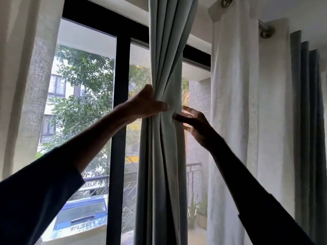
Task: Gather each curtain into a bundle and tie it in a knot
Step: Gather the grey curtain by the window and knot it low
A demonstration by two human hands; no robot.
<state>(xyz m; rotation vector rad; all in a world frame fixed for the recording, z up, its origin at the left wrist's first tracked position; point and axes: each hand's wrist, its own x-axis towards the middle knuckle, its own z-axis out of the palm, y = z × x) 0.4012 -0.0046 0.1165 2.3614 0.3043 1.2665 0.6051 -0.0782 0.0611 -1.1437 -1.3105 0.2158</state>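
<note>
Already the left hand (pixel 146 105) pinches the grey curtain (pixel 166 68); beside it the right hand (pixel 192 121) hovers open, empty. Loosen that pinch, and I judge the folds would spill apart.

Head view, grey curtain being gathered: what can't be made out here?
- Left hand fingers: wrapped behind the grey curtain, hidden by its folds.
- Right hand: motion-blurred, so contact with the curtain is unclear.
- Curtain's bottom: cut off by the lower edge, so its full length is unseen.
- Curtain's top fixing: cut off by the upper edge.
- White curtain: its lower end is hidden by the right sleeve.
</note>
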